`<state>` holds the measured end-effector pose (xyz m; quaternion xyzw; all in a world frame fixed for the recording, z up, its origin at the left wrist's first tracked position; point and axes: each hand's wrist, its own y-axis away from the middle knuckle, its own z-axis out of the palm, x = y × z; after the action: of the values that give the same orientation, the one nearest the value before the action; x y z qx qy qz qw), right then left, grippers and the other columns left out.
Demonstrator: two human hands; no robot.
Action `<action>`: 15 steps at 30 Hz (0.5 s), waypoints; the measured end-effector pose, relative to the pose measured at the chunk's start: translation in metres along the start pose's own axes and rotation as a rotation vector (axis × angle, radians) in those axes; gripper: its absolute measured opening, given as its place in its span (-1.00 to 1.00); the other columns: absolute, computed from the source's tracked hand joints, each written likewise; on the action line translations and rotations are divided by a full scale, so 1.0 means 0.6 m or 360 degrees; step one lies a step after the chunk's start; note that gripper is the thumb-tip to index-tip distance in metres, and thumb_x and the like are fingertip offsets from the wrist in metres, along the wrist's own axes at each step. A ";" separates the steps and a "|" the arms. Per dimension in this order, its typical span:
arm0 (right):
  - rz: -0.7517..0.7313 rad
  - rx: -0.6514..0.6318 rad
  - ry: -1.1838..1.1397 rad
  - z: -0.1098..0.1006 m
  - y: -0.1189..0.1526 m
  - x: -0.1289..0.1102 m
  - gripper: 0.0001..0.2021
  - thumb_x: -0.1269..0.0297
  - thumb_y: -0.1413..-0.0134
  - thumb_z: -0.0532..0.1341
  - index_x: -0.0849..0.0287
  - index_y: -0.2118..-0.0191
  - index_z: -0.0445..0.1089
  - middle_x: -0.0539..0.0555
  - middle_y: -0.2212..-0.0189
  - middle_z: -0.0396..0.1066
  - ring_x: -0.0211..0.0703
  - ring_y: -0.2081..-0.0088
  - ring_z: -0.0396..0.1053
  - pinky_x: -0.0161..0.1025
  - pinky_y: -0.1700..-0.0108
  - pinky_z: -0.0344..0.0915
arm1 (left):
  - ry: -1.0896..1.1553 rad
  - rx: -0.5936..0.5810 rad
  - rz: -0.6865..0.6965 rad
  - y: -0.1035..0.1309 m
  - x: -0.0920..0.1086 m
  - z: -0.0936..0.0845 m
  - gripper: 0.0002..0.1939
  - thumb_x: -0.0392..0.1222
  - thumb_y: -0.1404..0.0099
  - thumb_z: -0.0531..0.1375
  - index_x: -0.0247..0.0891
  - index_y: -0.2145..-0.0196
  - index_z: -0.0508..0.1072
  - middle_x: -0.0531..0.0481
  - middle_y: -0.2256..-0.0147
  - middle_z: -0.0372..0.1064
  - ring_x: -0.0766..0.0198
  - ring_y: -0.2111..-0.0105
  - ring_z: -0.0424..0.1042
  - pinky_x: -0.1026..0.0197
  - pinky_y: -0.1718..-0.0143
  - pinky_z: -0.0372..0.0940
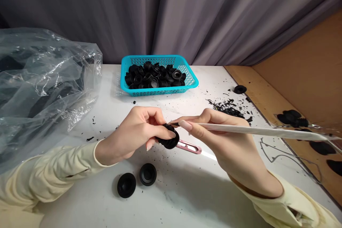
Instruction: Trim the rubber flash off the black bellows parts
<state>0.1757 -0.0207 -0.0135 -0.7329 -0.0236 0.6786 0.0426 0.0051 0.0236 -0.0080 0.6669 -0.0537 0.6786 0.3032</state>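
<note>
My left hand (pixel 133 133) pinches a black ribbed rubber piece (pixel 171 141) between thumb and fingers, above the middle of the table. My right hand (pixel 221 135) is closed on a long, slim white tool (pixel 240 129) with a dark tip. That tip points left and meets the upper edge of the rubber piece, though I cannot tell if it touches. Below the hands lies a pink slotted tool (pixel 189 147), its left end hidden behind the rubber piece. Two round black rubber pieces, a left one (pixel 126 185) and a right one (pixel 148 174), rest on the table nearer me.
A blue basket (pixel 159 93) of black ribbed pieces stands at the back. Clear plastic sheeting (pixel 53 74) covers the left side. Black scraps (pixel 227 107) are heaped back right, near a black ring (pixel 240 89). More black pieces (pixel 291 118) lie along the right edge.
</note>
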 end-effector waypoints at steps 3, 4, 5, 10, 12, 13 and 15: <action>0.0080 -0.0048 0.0023 -0.004 -0.004 -0.004 -0.73 0.21 -0.01 0.36 0.16 0.58 0.35 0.06 0.37 0.56 -0.16 0.40 0.49 -0.38 0.57 0.29 | 0.0017 0.0008 -0.0008 0.001 0.001 -0.001 -0.71 -0.41 0.00 0.27 -0.31 0.67 0.21 0.16 0.63 0.17 0.54 0.70 0.09 0.44 0.78 -0.08; 0.0087 -0.0071 0.0024 -0.005 -0.005 -0.004 -0.72 0.20 -0.01 0.36 0.16 0.58 0.35 0.07 0.37 0.56 -0.15 0.40 0.49 -0.37 0.56 0.30 | 0.0021 0.0007 -0.0007 0.002 0.001 -0.001 -0.71 -0.41 0.00 0.28 -0.31 0.68 0.21 0.16 0.63 0.17 0.54 0.70 0.09 0.44 0.78 -0.07; 0.0093 -0.0091 0.0015 -0.006 -0.005 -0.004 -0.72 0.20 -0.01 0.36 0.16 0.59 0.33 0.08 0.36 0.56 -0.14 0.39 0.49 -0.36 0.53 0.33 | 0.0025 0.0001 -0.0014 0.002 0.002 -0.002 -0.72 -0.41 0.00 0.28 -0.32 0.68 0.22 0.16 0.63 0.18 0.54 0.70 0.09 0.44 0.78 -0.07; 0.0185 -0.0175 -0.0077 -0.009 -0.008 -0.004 -0.71 0.22 0.01 0.37 0.16 0.59 0.31 0.12 0.31 0.55 -0.03 0.29 0.51 -0.28 0.45 0.40 | 0.0084 -0.0017 -0.0109 0.002 0.005 -0.001 -0.73 -0.44 0.01 0.27 -0.32 0.69 0.25 0.14 0.65 0.18 0.54 0.69 0.09 0.46 0.77 -0.09; 0.0209 -0.0190 -0.0096 -0.010 -0.008 -0.004 -0.71 0.22 0.02 0.38 0.15 0.59 0.30 0.13 0.31 0.55 0.01 0.26 0.51 -0.25 0.44 0.42 | 0.0116 -0.0010 -0.0139 0.001 0.007 -0.001 -0.73 -0.45 0.02 0.27 -0.32 0.69 0.24 0.14 0.66 0.18 0.54 0.69 0.09 0.46 0.77 -0.10; 0.0213 -0.0188 -0.0104 -0.010 -0.008 -0.005 -0.70 0.21 0.03 0.38 0.15 0.60 0.29 0.13 0.31 0.55 0.02 0.26 0.51 -0.23 0.43 0.43 | 0.0127 -0.0011 -0.0150 0.001 0.007 -0.001 -0.72 -0.45 0.02 0.27 -0.32 0.69 0.23 0.14 0.66 0.18 0.53 0.69 0.09 0.46 0.77 -0.10; 0.0214 -0.0182 -0.0125 -0.010 -0.007 -0.005 -0.69 0.20 0.01 0.37 0.15 0.60 0.28 0.13 0.32 0.55 0.04 0.26 0.51 -0.20 0.40 0.44 | 0.0138 -0.0017 -0.0164 0.001 0.009 -0.002 -0.72 -0.46 0.02 0.27 -0.32 0.69 0.23 0.14 0.66 0.18 0.54 0.69 0.09 0.47 0.76 -0.10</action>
<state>0.1816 -0.0169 -0.0098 -0.7068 -0.0147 0.7058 -0.0459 0.0044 0.0255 -0.0032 0.6371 -0.0098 0.6899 0.3435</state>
